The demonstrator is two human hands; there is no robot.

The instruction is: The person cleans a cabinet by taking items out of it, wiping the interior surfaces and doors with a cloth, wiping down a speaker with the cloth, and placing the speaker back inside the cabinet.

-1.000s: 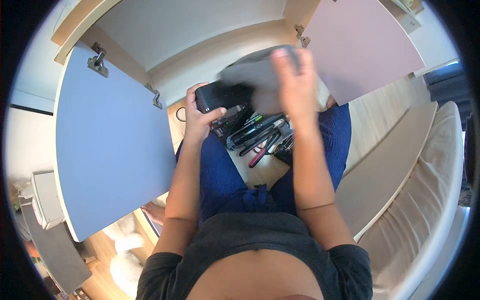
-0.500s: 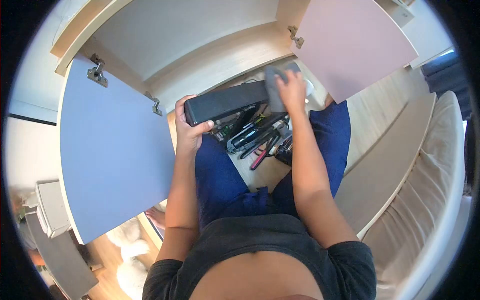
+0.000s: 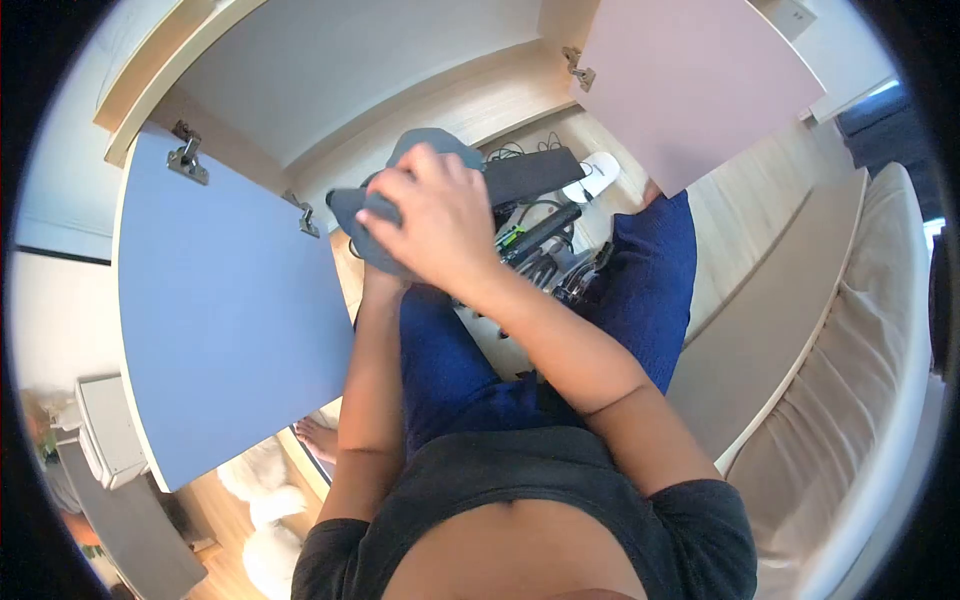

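My right hand (image 3: 440, 220) is closed around a grey cloth (image 3: 365, 225), pressing it over the left end of a long black box (image 3: 535, 176). That end of the box lies hidden beneath the cloth and my fingers. Only the wrist side of my left hand (image 3: 383, 283) shows below the cloth; its fingers are covered, and the box is still held up at that end. Under the box, between my legs, lies a heap of cables and electronic gear (image 3: 545, 255), some of it black, with a bright green bit.
An open cabinet (image 3: 400, 110) is in front of me, its left door (image 3: 230, 310) and right door (image 3: 690, 90) swung outward. A white rounded item (image 3: 597, 178) lies on the floor. A white furry animal (image 3: 268, 520) is at lower left. A cushioned seat (image 3: 840, 370) stands right.
My right hand has slid the cloth from the box's right end to its left end, covering my left hand's fingers. The box stays held up, and the view has shifted slightly.
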